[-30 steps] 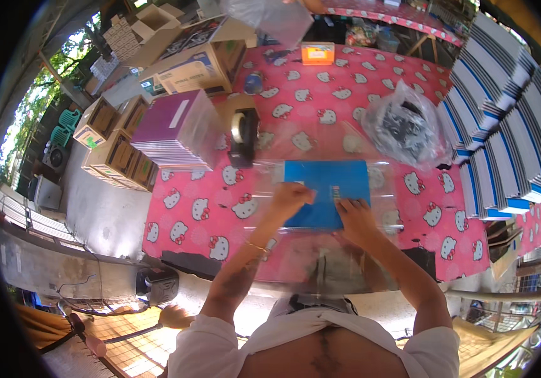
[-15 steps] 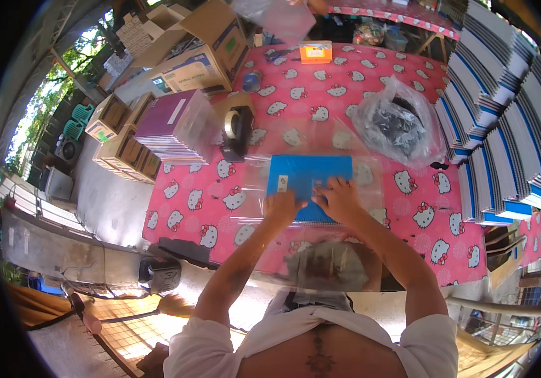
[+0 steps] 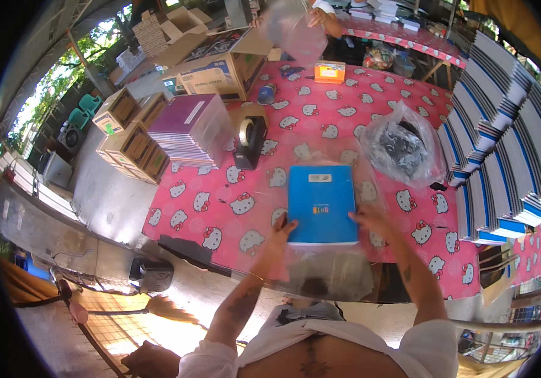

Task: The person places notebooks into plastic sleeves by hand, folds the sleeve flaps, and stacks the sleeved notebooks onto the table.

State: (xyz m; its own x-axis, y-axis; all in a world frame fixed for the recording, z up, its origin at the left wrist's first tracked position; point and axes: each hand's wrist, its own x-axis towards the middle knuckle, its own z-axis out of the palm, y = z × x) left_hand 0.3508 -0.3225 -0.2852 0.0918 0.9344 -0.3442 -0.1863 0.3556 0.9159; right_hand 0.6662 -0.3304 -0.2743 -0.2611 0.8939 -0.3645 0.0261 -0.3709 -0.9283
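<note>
A blue notebook point(image 3: 321, 201) stands lengthwise away from me near the table's front edge, cover up, with a white label at its far end. My left hand point(image 3: 276, 234) grips its near left edge, the thumb lying on the cover. At the right edge my right hand point(image 3: 371, 222) holds it with the thumb on the rim; its other fingers are blurred and partly hidden. Clear plastic lies on the tabletop around the notebook. A stack of clear plastic sheets point(image 3: 330, 274) sits at the table's front edge, between my forearms.
Purple notebooks point(image 3: 185, 129) are stacked at left beside a black tape dispenser point(image 3: 250, 142). Tall stacks of notebooks point(image 3: 494, 145) line the right. A crumpled clear bag point(image 3: 402, 148), an orange box point(image 3: 329, 72) and an open carton point(image 3: 223, 69) stand farther back. Across the table another person's hand point(image 3: 316, 17) holds clear plastic.
The notebook has turned from lying sideways to pointing away from me. My hands have moved from on top of its cover to its two side edges.
</note>
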